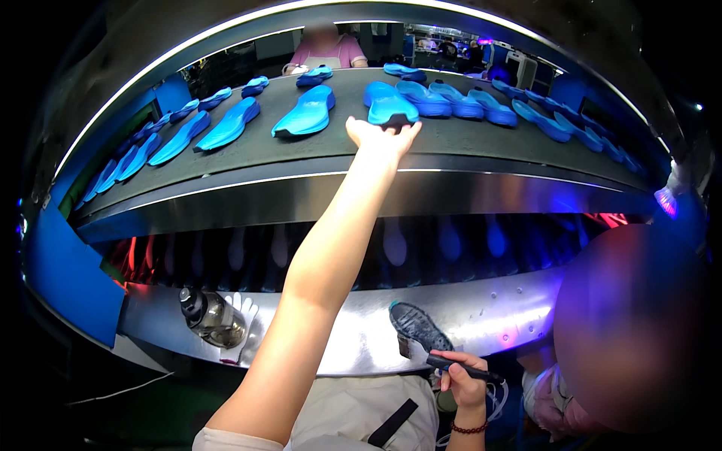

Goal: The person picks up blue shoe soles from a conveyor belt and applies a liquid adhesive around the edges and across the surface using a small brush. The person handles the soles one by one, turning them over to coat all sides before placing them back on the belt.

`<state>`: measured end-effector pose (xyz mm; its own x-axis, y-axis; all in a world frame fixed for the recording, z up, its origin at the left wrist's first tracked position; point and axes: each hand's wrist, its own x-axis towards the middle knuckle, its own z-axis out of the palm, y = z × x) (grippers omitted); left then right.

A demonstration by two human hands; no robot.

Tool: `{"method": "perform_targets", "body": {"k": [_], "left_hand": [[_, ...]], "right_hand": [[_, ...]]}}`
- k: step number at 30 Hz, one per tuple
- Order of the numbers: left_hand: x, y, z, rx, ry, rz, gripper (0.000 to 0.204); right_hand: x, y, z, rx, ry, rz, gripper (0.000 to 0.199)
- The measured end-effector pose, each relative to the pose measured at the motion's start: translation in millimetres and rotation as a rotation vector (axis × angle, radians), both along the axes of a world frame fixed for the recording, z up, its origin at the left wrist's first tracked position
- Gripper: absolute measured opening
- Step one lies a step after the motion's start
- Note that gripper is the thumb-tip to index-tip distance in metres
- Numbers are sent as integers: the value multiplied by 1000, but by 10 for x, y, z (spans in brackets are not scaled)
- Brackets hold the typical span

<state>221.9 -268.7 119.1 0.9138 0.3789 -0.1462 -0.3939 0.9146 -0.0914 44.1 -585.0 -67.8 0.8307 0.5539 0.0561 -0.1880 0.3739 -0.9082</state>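
Note:
With my left arm stretched far forward, my left hand [382,138] is closed on the near end of a blue shoe sole [387,98] over the dark conveyor belt [331,146]. The fingers are partly hidden beneath the sole, and the thumb points out to the left. Close to my lap, my right hand [465,382] is wrapped round the black handle of a flat brush [451,362]. The brush head lies against or just over the near side of a dark, textured shoe sole [420,323] on the shiny metal ledge [346,338]. Whether they touch, I cannot tell.
Several more blue soles [304,113] line the belt on both sides. A clear bottle with a black cap [214,317] and a white glove [247,312] lie at the ledge's left. One person [331,54] sits across the belt; another [564,402] is close on my right.

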Motion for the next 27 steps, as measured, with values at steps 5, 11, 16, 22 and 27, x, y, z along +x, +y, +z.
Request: {"method": "perform_targets", "body": {"k": [5, 11, 16, 22, 27], "left_hand": [[138, -573, -22, 729, -1, 29, 64], [1228, -613, 79, 2378, 591, 956, 69], [1724, -370, -106, 2718, 1208, 441, 51], [1574, -543, -78, 2803, 938, 557, 30], [1475, -621, -69, 2948, 216, 717, 30]], "right_hand": [[157, -197, -89, 2, 98, -175, 26], [271, -94, -178, -89, 151, -189, 25], [314, -180, -429, -45, 188, -201, 24], [386, -127, -543, -64, 303, -212, 23], [396, -64, -509, -57, 324, -224, 22]]}}
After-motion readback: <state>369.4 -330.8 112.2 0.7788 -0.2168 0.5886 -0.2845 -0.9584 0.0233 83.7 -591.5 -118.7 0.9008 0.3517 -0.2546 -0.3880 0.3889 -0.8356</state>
